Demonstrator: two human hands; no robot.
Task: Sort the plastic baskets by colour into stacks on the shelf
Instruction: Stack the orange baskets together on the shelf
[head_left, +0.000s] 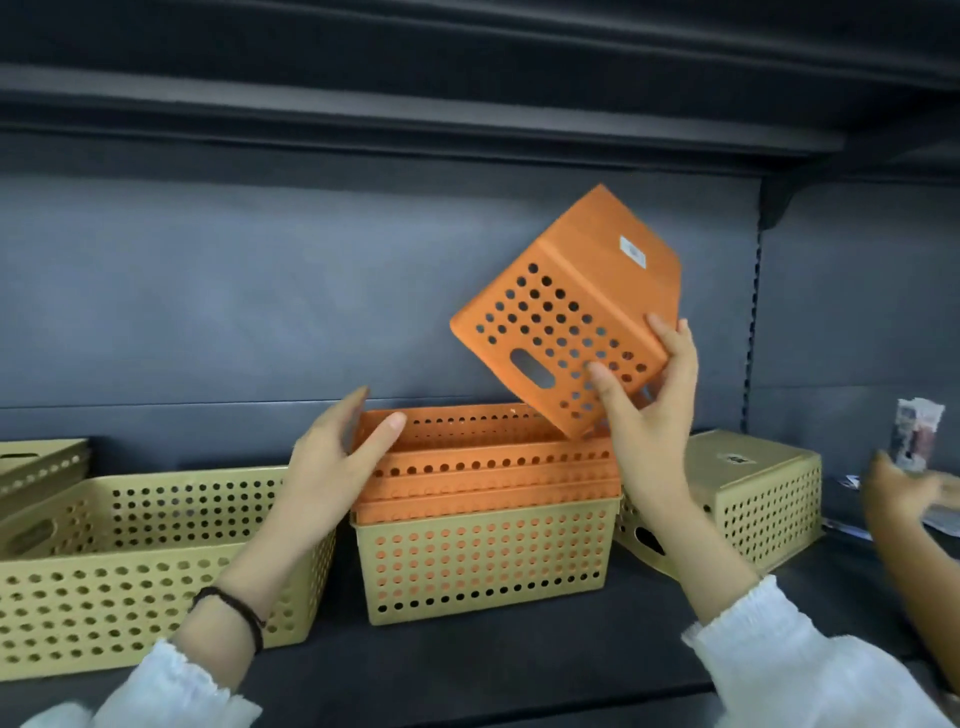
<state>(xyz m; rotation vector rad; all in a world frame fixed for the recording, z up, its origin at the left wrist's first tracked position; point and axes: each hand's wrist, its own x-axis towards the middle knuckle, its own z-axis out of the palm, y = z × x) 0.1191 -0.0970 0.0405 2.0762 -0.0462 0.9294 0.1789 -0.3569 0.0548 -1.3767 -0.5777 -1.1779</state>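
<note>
My right hand (649, 415) grips an orange perforated basket (566, 306) by its lower corner and holds it tilted in the air, its bottom with a white label turned up and to the right. Below it, several orange baskets (483, 467) sit nested inside a gold basket (483, 561) on the dark shelf (493, 654). My left hand (337, 457) rests on the left rim of the orange stack, thumb over the edge, fingers apart.
A large gold basket (130, 571) stands at the left, with another gold one (36, 462) behind it. An upside-down gold basket (753, 499) lies at the right. Another person's hand (904, 493) reaches in at the far right beside some packets (917, 431).
</note>
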